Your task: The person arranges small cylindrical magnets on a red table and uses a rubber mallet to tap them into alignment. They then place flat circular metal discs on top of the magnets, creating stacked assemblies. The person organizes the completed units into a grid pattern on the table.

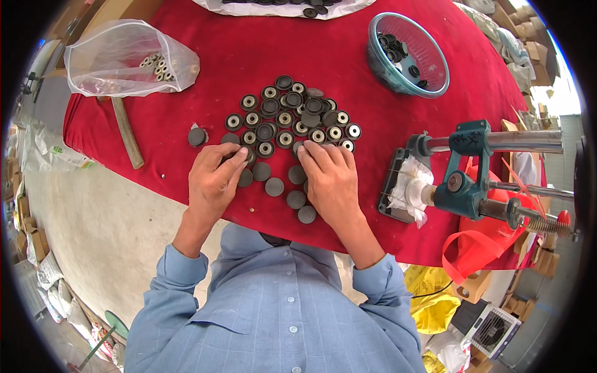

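On the red cloth, a cluster of black wheels with metal bearings lies in front of my hands. Plain dark round caps are scattered between and below them. My left hand is at the cluster's near left edge, thumb and fingers pinched together; the small dark thing between them is mostly hidden. On the near right side, my right hand has its fingers curled, with the fingertips closed on a dark round cap. More caps lie beside and partly under that hand.
A clear bag of small metal bearings lies at the far left above a wooden handle. A clear bluish bowl with black parts stands far right. A green hand press occupies the right side. A white sheet bears black parts at the back.
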{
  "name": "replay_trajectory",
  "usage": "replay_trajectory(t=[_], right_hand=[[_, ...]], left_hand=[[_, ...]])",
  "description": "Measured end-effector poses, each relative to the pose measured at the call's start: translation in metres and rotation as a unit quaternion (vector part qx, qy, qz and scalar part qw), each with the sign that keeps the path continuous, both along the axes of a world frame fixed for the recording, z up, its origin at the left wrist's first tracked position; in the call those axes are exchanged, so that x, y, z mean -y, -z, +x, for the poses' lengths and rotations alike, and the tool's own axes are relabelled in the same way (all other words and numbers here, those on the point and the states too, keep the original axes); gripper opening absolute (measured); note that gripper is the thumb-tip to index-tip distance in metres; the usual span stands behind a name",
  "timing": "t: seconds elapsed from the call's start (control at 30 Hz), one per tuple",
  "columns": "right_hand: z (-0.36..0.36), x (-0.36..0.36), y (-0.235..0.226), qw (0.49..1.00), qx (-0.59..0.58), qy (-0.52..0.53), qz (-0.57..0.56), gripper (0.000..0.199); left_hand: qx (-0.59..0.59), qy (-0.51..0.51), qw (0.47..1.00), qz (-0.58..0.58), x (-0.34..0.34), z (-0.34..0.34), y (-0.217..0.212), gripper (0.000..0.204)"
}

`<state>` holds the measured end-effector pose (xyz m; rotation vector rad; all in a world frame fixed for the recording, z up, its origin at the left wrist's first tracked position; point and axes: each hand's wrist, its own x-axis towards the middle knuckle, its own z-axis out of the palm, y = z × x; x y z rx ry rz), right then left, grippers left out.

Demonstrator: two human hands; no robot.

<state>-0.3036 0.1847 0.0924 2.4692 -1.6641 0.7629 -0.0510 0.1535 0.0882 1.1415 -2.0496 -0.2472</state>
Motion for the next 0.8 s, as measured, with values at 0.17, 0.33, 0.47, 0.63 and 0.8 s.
replay_trajectory(t=[0.17,0.33,0.47,0.63,0.8], right_hand=[[0.01,-0.015,-0.003,0.992,-0.119,0.013,-0.034,0.033],[0.018,-0.001,-0.014,0.991,-0.133,-0.019,0.012,0.025],[0.015,0.001,-0.006,0.993,-0.117,-0.013,-0.026,0.022],[0.005,0.002,-0.012,0.999,0.004,0.033,0.026,0.025],[0.01,0.021,-0.016,0.992,0.106,0.058,0.042,0.029]], left_hand=[[-0.004,-0.001,1.0,-0.014,0.0,0.002,0.001,0.036],[0.014,0.003,1.0,-0.015,-0.001,0.003,0.002,0.034],[0.043,0.014,0.999,-0.012,0.0,0.002,0.0,0.037],[0.089,0.035,0.995,-0.022,-0.002,0.003,-0.001,0.034],[0.12,0.049,0.991,-0.017,-0.01,0.007,-0.005,0.036]])
